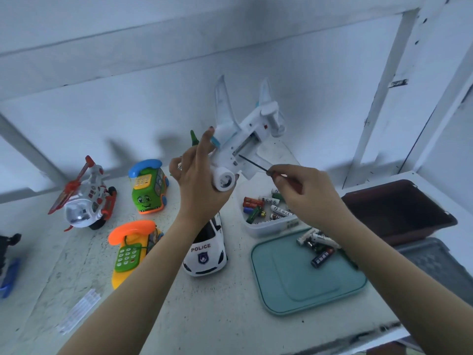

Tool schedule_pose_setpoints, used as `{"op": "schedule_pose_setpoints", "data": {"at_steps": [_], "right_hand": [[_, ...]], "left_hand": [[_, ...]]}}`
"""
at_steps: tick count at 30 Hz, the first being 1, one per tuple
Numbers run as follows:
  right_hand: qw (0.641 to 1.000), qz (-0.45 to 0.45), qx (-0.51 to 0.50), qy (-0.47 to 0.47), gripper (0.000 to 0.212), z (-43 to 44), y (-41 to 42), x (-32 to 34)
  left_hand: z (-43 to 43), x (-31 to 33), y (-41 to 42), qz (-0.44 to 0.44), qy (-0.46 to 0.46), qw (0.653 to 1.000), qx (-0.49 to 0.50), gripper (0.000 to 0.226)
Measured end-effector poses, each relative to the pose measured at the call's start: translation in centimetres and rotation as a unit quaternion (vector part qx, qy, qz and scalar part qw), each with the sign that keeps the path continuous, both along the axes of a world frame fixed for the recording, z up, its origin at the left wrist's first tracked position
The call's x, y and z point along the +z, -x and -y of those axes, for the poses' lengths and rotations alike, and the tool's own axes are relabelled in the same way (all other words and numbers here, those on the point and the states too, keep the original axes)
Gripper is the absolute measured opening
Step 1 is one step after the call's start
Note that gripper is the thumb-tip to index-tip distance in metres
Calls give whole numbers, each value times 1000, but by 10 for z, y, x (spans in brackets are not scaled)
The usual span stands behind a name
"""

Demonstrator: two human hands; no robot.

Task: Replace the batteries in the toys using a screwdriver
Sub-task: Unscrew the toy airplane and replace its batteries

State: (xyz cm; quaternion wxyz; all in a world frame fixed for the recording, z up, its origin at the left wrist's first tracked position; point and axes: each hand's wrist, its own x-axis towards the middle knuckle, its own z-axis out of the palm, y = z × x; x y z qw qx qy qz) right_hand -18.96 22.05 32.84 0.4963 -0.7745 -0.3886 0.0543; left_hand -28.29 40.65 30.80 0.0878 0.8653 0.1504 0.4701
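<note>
- A pale speckled counter [204,316] carries everything.
- The white plastic toy aeroplane [245,139] is held belly-up above the counter, gripped by the left hand [199,183]; its battery bay seems open.
- The right hand [307,198] pinches a thin dark-shafted screwdriver [253,162], its tip at the aeroplane's belly.
- Probably mid-task: assorted loose batteries [256,203] wait in a clear plastic tub [256,233].

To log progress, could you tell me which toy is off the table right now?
The white toy plane: the left hand holds it aloft while the right hand holds a screwdriver to its underside. Every other toy rests on the table.
</note>
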Motion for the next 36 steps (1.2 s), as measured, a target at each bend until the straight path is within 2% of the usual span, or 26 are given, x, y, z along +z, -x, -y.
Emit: {"op": "schedule_pose_setpoints", "data": {"at_steps": [3, 7, 12, 20, 23, 27, 32, 36], "right_hand": [[999, 27, 18, -1, 18, -5, 2, 6], [1000, 19, 18, -8, 20, -11, 2, 8], [1000, 15, -7, -20, 17, -24, 20, -7], [998, -29, -36, -48, 15, -24, 39, -21], [996, -53, -46, -55, 15, -22, 36, -19], [996, -50, -38, -61, 16, -17, 27, -9], [997, -39, -39, -46, 17, -16, 20, -7], [998, -25, -57, -30, 19, -14, 23, -8]], "left_hand": [[5, 5, 1, 23, 8, 1000, -6, 92], [5, 6, 2, 15, 20, 1000, 1, 92], [16, -5, -5, 21, 98, 995, 14, 93], [16, -8, -10, 40, 97, 993, 48, 91], [11, -9, -6, 22, 57, 997, 38, 93], [0, -11, 0, -17, -52, 998, 40, 97], [-5, -11, 4, -49, -155, 986, 28, 69], [-11, -16, 2, -59, -262, 962, 59, 71]]}}
